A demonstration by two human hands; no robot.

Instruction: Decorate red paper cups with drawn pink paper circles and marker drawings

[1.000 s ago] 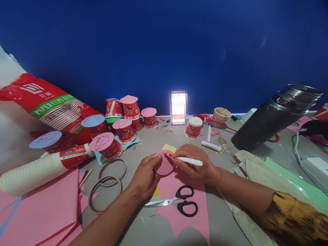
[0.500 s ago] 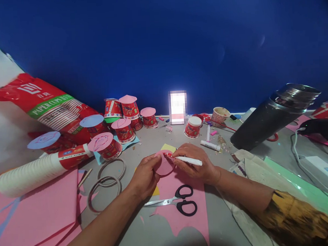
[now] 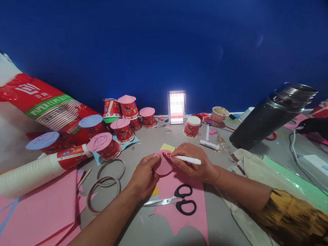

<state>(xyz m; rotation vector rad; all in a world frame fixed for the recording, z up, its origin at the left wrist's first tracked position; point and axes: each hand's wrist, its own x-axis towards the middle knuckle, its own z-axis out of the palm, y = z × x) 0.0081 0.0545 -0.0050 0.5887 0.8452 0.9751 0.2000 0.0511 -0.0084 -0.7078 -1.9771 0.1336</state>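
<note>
My left hand (image 3: 146,175) pinches the left edge of a pink paper circle (image 3: 163,166). In my right hand (image 3: 195,161) is a white marker (image 3: 189,159) with a red front end, its tip against the upper part of the circle. Below both hands lies a cut pink sheet (image 3: 195,224), with bits of yellow paper (image 3: 156,191) beside it. Scissors (image 3: 169,201) with black handles rest on the sheet, blades pointing left and partly apart. Two grey rings (image 3: 120,183) overlap to the left of my left hand.
Red cups (image 3: 149,120) topped with paper discs stand at the back left, near a long cup stack (image 3: 42,169). A lone cup (image 3: 192,127) and loose markers (image 3: 209,145) are behind my right hand. On the right are a dark flask (image 3: 265,117), a cloth (image 3: 247,166) and a power strip (image 3: 322,169).
The whole view has shifted very slightly. Both hands keep the same hold on the circle and marker.
</note>
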